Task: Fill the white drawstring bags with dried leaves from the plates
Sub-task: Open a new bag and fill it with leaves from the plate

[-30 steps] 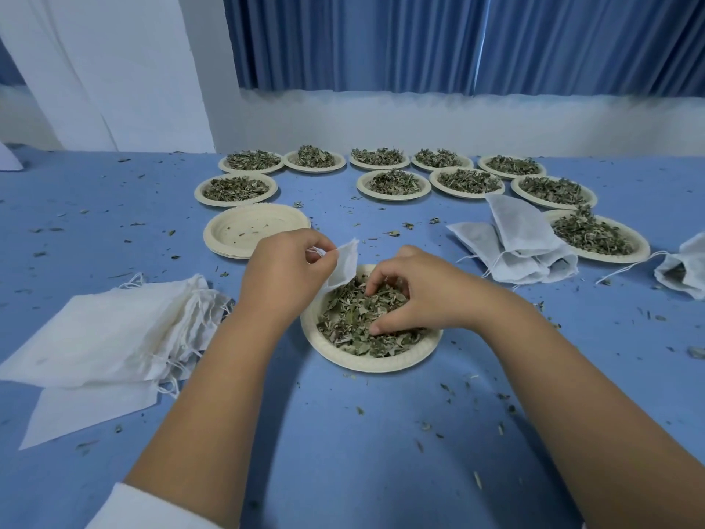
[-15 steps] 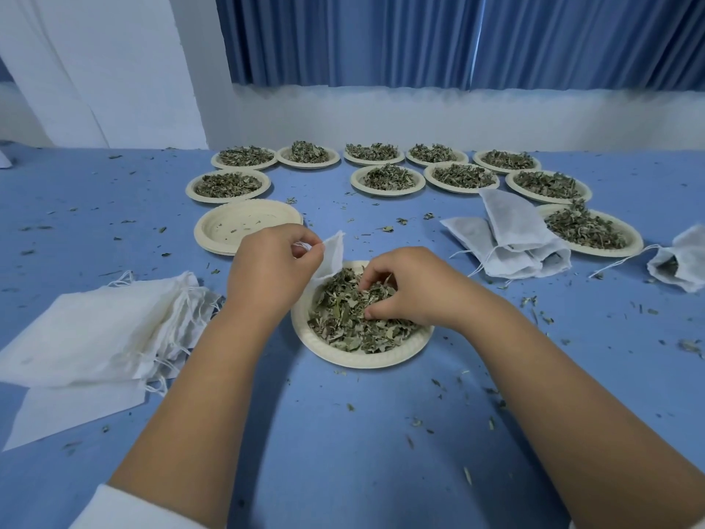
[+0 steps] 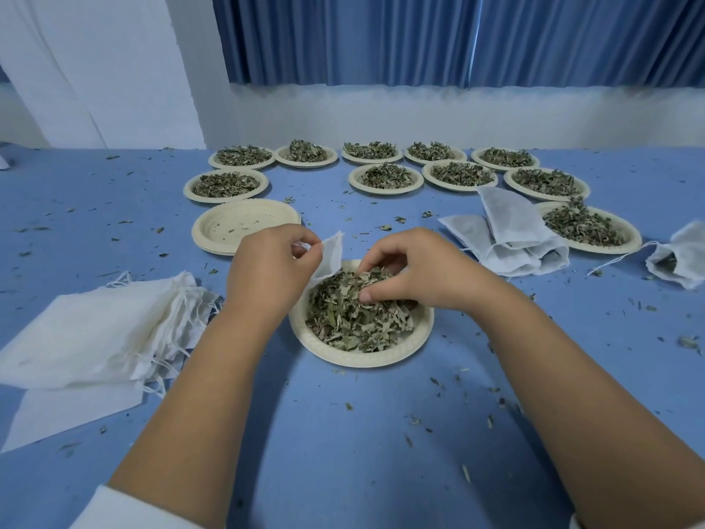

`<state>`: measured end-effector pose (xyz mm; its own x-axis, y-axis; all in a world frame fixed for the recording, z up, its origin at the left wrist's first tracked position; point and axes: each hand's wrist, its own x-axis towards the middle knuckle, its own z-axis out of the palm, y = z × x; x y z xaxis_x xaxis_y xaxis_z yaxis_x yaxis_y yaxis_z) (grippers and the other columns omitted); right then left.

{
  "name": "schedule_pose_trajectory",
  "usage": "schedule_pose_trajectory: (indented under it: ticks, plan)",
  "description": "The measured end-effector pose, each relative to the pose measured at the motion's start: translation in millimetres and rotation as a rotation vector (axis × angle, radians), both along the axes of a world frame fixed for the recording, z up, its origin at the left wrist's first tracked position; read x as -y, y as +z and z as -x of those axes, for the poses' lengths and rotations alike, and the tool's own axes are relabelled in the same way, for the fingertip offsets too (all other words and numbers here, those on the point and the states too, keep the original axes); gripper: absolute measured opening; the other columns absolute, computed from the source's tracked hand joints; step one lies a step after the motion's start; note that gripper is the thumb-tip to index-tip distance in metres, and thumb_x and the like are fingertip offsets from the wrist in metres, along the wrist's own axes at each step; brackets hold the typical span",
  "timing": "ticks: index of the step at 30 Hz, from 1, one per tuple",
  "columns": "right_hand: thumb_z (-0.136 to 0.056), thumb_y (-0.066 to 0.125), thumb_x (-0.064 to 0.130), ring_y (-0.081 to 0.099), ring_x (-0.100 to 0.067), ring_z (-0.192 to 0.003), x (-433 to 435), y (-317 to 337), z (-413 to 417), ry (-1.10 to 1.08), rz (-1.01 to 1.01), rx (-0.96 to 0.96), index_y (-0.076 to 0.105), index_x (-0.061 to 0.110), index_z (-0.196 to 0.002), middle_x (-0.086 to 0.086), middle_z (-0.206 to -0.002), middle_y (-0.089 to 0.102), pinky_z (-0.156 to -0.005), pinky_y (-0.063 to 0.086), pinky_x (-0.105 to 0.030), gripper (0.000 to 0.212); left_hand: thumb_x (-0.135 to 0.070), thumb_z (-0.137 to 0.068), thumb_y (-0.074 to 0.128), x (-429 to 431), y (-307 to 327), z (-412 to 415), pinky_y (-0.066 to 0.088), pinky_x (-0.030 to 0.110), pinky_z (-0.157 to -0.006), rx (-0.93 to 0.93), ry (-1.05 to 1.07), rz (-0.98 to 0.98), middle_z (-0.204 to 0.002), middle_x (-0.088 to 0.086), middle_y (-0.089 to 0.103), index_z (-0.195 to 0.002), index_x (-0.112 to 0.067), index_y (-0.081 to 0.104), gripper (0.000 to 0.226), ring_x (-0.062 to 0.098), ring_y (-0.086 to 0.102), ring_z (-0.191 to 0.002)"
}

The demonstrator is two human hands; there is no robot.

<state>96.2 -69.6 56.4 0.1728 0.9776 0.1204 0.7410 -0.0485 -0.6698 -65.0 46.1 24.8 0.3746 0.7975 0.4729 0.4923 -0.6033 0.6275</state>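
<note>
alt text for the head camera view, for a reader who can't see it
A person's left hand pinches a white drawstring bag at the rim of a paper plate while the right hand gathers dried leaves from it. On the blue table, empty bags lie left, more bags right, and more plates of leaves behind.

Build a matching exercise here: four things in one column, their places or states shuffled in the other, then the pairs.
1. left hand
2. right hand
3. nearly empty plate
4. pile of flat bags

A. lies on the table, left of both arms
B. grabs leaves on the near plate
C. pinches the mouth of the white bag
D. sits behind the left hand

Pairs: 1-C, 2-B, 3-D, 4-A
</note>
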Motion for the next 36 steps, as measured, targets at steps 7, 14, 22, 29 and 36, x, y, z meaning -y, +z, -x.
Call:
schedule_pose_trajectory:
  ticks: [7, 14, 22, 29, 36]
  plan:
    - [-0.07, 0.087, 0.015, 0.055, 0.002, -0.056, 4, 7, -7, 0.014, -0.098, -0.331, 0.076, 0.018, -0.089, 0.013, -0.063, 0.065, -0.06, 0.045, -0.01, 0.022, -0.024, -0.087, 0.068, 1, 0, -1, 0.041, 0.016, -0.06, -0.003, -0.013, -0.003, -0.069, -0.017, 0.06, -0.085, -0.027, 0.073, 0.006, -0.007, 0.056, -0.07]
    - [-0.075, 0.079, 0.006, 0.07, -0.011, -0.074, -3, 5, -3, -0.001, -0.217, -0.771, 0.075, 0.018, -0.087, -0.001, -0.083, 0.075, -0.068, 0.056, -0.021, 0.018, -0.022, -0.086, 0.07, 8, -1, -7, 0.035, 0.006, -0.059, -0.013, -0.056, -0.017, -0.065, -0.022, 0.056, -0.087, -0.025, 0.074, 0.005, -0.013, 0.053, -0.067]
    - [-0.074, 0.081, 0.011, 0.068, -0.012, -0.079, -13, -9, 5, -0.119, -0.132, -0.883, 0.073, 0.015, -0.096, 0.001, -0.087, 0.075, -0.086, 0.052, -0.033, 0.023, -0.011, -0.083, 0.069, 10, 2, -12, 0.036, 0.003, -0.056, 0.117, -0.086, 0.136, -0.071, -0.016, 0.065, -0.084, -0.027, 0.073, 0.016, -0.013, 0.056, -0.062]
    - [-0.073, 0.083, 0.011, 0.07, -0.01, -0.072, -14, -15, 2, -0.175, -0.108, -0.778, 0.076, 0.015, -0.088, 0.0, -0.082, 0.076, -0.065, 0.053, -0.02, 0.018, -0.013, -0.086, 0.066, 14, 6, -11, 0.042, 0.01, -0.056, 0.241, -0.102, 0.255, -0.065, -0.013, 0.065, -0.068, -0.038, 0.066, 0.03, -0.007, 0.054, -0.054]
    - [-0.072, 0.084, 0.013, 0.067, -0.002, -0.065, -14, -21, 3, -0.233, -0.11, -0.568, 0.076, 0.02, -0.08, 0.006, -0.071, 0.073, -0.061, 0.052, -0.012, 0.013, -0.021, -0.087, 0.068, 13, 7, -11, 0.039, 0.013, -0.055, 0.214, -0.112, 0.302, -0.065, -0.01, 0.066, -0.071, -0.032, 0.07, 0.019, -0.006, 0.051, -0.051]
